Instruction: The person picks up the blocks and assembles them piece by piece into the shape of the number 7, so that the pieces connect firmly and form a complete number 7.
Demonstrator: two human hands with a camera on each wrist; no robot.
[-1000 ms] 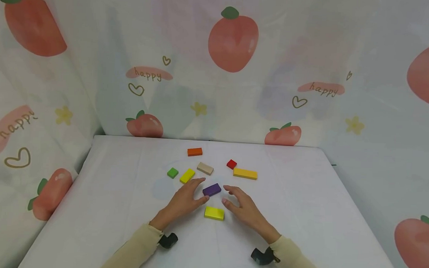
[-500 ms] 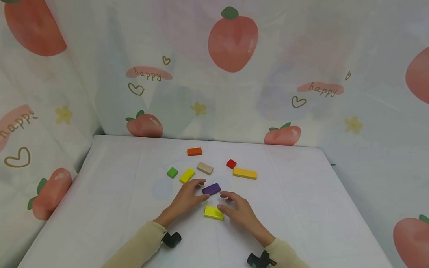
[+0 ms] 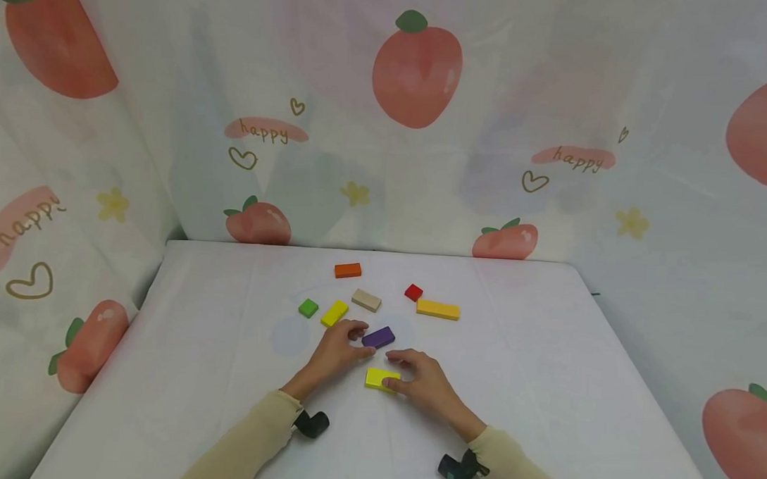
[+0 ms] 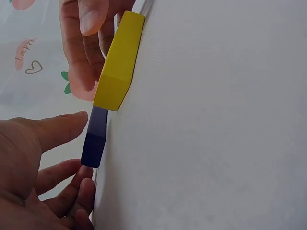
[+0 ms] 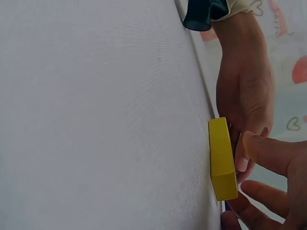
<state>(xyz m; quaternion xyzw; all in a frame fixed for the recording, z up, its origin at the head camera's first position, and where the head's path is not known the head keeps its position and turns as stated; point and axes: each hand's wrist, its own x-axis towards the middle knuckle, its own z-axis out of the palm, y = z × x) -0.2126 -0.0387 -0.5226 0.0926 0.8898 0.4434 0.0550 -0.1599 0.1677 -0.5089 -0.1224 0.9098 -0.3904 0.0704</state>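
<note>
On the white table, a purple wooden block [image 3: 379,337] lies between thumb and fingers of my left hand [image 3: 334,352]. Thumb and fingertips are right at its left end; in the left wrist view a gap shows beside the thumb. A yellow block [image 3: 378,378] lies nearer to me, flat on the cloth. My right hand [image 3: 426,382] hovers at its right end, thumb overlapping the block's top in the head view and fingers loosely bent beyond it. From the right wrist, the yellow block [image 5: 221,158] stands apart from the thumb tip.
Farther back lie a second yellow block [image 3: 334,313], a green cube [image 3: 308,308], a beige block [image 3: 366,300], an orange block [image 3: 348,271], a red cube [image 3: 413,292] and a long amber block [image 3: 438,310]. A printed curtain [image 3: 423,184] surrounds the table [image 3: 543,386].
My right hand has moved left and toward me, from beside the purple block to over the near yellow block. My left hand's fingers have drawn in slightly around the purple block. The blocks stay put.
</note>
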